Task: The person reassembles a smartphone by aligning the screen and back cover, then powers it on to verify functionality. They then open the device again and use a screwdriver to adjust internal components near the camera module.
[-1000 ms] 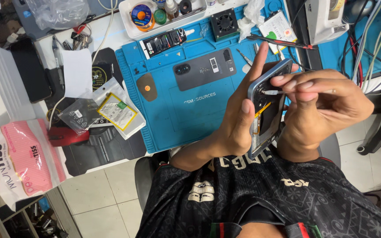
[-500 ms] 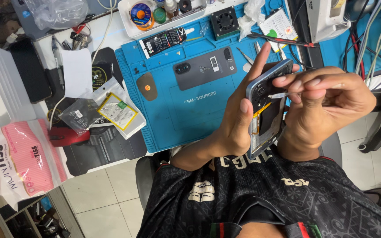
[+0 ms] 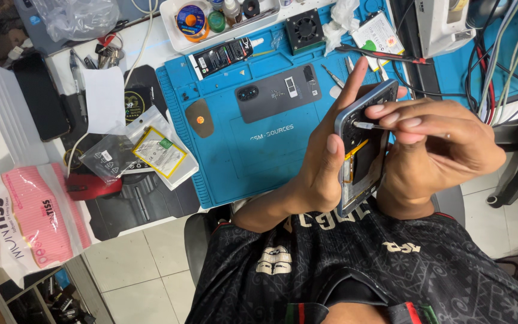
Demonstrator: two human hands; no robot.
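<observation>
The opened phone (image 3: 364, 150) sits up off the bench, held above the person's lap just in front of the near edge of the blue work mat (image 3: 235, 150). Its back is off and the inside faces the camera, with a yellow strip running across the dark innards. The left hand (image 3: 325, 162) is wrapped around the frame from the left, thumb laid along the near side and forefinger stretched up past the top corner, so it is closed on the phone. The right hand (image 3: 433, 150) comes in from the right with thumb and first fingers pinched on a small silver tool (image 3: 367, 126), whose tip rests at the upper part of the phone's inside; whether it is a tweezer or a fine driver is too small to tell.

The step in hand looks like fine work at one small part near the top of the frame, picking or seating it. The next move would call for a steady left hand and a very small, controlled motion of the pinched fingers, since the tip is among delicate parts.

On the mat, towards its far edge, lies a dark back cover (image 3: 280, 93) face down. Beyond it a white tray (image 3: 172, 30) holds small pots and solder reels. Clear parts bags (image 3: 139, 150) lie off the mat's left edge.
</observation>
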